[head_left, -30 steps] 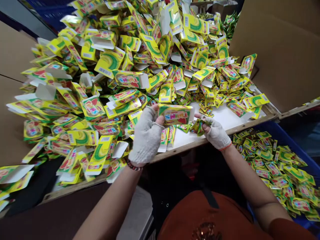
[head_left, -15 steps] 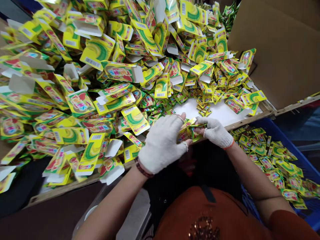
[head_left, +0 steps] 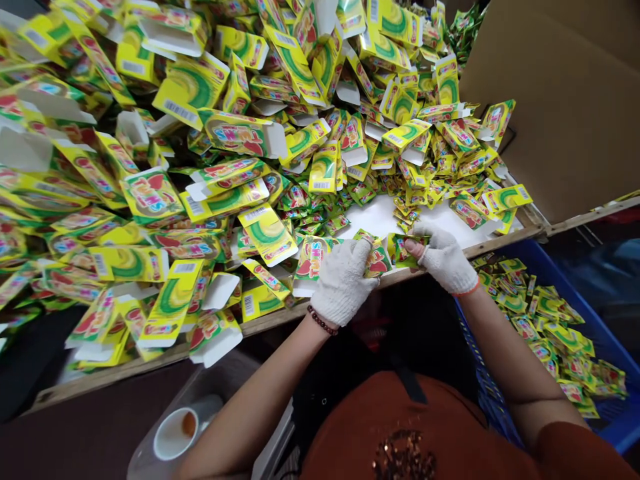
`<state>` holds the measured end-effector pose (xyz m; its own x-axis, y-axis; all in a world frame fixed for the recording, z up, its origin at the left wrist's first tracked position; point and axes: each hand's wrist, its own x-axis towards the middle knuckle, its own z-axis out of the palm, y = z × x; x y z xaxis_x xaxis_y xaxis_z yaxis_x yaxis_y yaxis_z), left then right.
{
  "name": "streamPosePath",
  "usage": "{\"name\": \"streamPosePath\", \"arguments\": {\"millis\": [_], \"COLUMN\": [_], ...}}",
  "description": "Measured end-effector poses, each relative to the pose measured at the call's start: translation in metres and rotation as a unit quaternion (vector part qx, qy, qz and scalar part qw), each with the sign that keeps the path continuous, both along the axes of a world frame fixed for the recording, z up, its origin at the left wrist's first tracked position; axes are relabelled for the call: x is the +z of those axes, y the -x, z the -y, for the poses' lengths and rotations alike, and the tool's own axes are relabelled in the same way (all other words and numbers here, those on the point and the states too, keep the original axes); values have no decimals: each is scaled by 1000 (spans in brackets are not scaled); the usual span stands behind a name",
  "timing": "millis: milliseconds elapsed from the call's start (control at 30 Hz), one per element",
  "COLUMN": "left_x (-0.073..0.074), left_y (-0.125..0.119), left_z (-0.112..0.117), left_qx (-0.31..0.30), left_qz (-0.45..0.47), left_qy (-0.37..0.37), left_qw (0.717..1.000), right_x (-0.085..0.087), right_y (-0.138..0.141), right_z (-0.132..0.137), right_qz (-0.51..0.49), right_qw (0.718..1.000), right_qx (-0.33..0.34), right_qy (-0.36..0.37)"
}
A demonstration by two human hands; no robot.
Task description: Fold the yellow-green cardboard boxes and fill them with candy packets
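Observation:
Both my hands wear white knitted gloves. My left hand [head_left: 345, 280] is closed round a yellow-green printed carton [head_left: 313, 257] at the table's front edge. My right hand [head_left: 443, 257] pinches a small bunch of green sachets [head_left: 400, 250] against the carton's open right end. A large heap of flat yellow cartons [head_left: 225, 147] with white flaps covers the table behind my hands. Loose green sachets [head_left: 320, 213] lie among the cartons just beyond my left hand.
A blue crate [head_left: 607, 417] at the lower right holds several filled packs [head_left: 550, 327]. A tall brown cardboard sheet [head_left: 560, 100] stands at the right. The table has a wooden front rim [head_left: 495, 243]. A white cup [head_left: 175, 433] sits below at the lower left.
One second ago my left hand held the carton up with its face showing. It has come down to the table's front edge, and my right hand has brought the sachets to the carton's end.

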<state>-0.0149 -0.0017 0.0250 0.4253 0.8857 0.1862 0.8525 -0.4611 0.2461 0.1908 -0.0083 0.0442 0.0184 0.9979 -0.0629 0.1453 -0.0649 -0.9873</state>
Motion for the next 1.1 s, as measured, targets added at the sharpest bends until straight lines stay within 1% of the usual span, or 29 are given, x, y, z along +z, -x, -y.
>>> {"name": "streamPosePath", "arguments": {"millis": [133,233,300,400,433,500,567,633,733,800,900,1000,1100], "left_x": [-5,-6,-4,-1,0,0,-1,-3,-5,-7,-9,-9,-7], "left_y": [-7,-5,-2,3,4,5,5,5,6,6,7,7,8], "left_z": [3,3,1,-2,-3,-4,-5,-4,-4,-4,-4,-4,-5], "left_qx": [3,12,-15,-86,-101,-108,-100,-88,-73,-85,-116,-122,-135], "left_qz": [46,70,75,66,63,59,59,65,93,105,97,97,91], "left_qy": [16,36,35,21,18,18,24,31,37,36,24,21,29], "left_qw": [999,997,997,994,993,992,993,994,992,990,988,988,986], "right_x": [3,4,5,10,11,16,19,22,24,25,26,26,26], "right_y": [0,-4,-8,-12,-13,-12,-11,-10,-10,-10,-11,-13,-12], "right_z": [-3,-6,-8,-11,-12,-14,-15,-14,-13,-13,-15,-18,-18], "right_qz": [110,129,139,179,196,227,250,259,231,221,243,252,271], "right_qw": [993,989,985,970,965,956,949,944,950,952,942,936,928], "right_qx": [11,52,91,153,166,176,177,185,194,199,222,241,253], "right_qy": [-41,-49,-49,-57,-59,-66,-75,-84,-81,-75,-64,-51,-43]}}
